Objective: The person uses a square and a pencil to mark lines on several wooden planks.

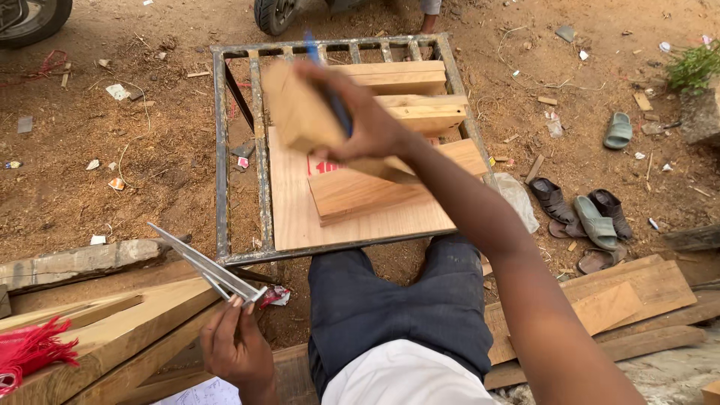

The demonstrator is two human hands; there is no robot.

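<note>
My right hand [360,120] is raised over a metal grate frame [222,150] and grips a short wooden block [296,112] together with a blue pen [326,90]. My left hand [236,349] is low at the left and holds a metal try square [206,264], its blade pointing up and left. On the frame lie a plywood sheet [289,202], a flat wooden block [360,191] and two more wooden pieces [420,94] farther back. My dark-trousered knee [390,300] is just below the frame.
Wooden planks [97,330] lie at the lower left beside a red frayed bundle [30,349]. More boards [630,296] lie at the right. Sandals and slippers [585,214] lie on the dirt. Vehicle tyres [274,13] are at the top.
</note>
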